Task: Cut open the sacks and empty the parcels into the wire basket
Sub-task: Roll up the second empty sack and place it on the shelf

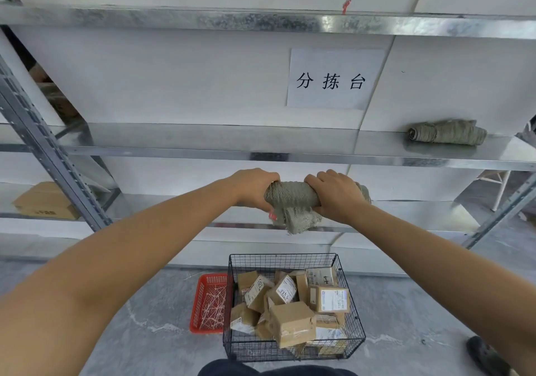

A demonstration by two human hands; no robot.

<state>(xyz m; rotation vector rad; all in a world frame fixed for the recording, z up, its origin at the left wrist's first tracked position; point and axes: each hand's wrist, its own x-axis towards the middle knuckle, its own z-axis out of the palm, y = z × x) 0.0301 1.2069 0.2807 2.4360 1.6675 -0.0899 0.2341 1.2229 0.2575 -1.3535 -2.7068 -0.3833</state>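
Note:
A grey-green woven sack [293,197] is rolled into a tight tube and held in the air in front of the lower shelf. My left hand [255,188] grips its left end, and my right hand [336,194] grips its right part. A loose flap of the sack hangs down between them. Below on the floor stands the black wire basket [355,314], filled with several brown cardboard parcels [293,322] bearing white labels.
A second rolled sack [448,135] lies on the middle metal shelf [203,140] at the right. A red plastic basket [203,288] with cut ties sits left of the wire basket. A cardboard box [46,201] rests on the low shelf at left. A dark shoe [487,355] shows at bottom right.

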